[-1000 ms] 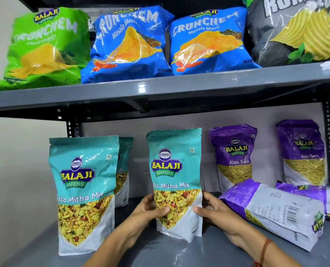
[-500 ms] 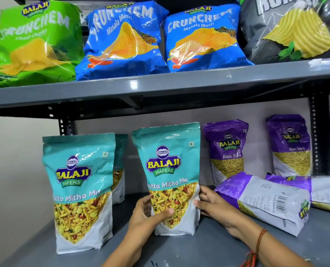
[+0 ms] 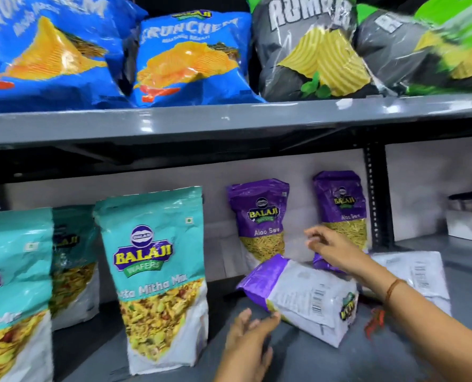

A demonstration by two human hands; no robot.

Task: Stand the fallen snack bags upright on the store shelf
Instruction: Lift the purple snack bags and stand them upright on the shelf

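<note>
Fingers of the left hand (image 3: 247, 343) are spreading loosely at the near edge of the lower shelf (image 3: 394, 362), the grip apart and clamped on nothing, with the fingertips just touching the near corner of a fallen purple bag (image 3: 301, 293). That bag is lying on its side, barcode face up, its purple top pointing left and its base pointing right. Just beyond it the right hand (image 3: 336, 250) is reaching in from the right, a thread band at the wrist, its fingers curling apart above the purple end of a second fallen bag (image 3: 414, 271), which is lying flat behind and to the right of the first; whether the palm is pressing on that bag is unclear. To the left, a teal Mitha Mix bag (image 3: 157, 271) is standing upright near the shelf's front, free of both hands, with another teal bag (image 3: 11, 293) standing at the left edge and a third (image 3: 73, 257) peeking out behind them. Farther back, two purple Aloo Sev bags (image 3: 261, 219) (image 3: 341, 205) are standing upright, leaning against the pale back wall (image 3: 215, 205). Above everything, the upper shelf (image 3: 229, 119) is carrying blue Crunchem bags (image 3: 188, 59) and dark ridged-chip bags (image 3: 309, 51), all blurring slightly.
</note>
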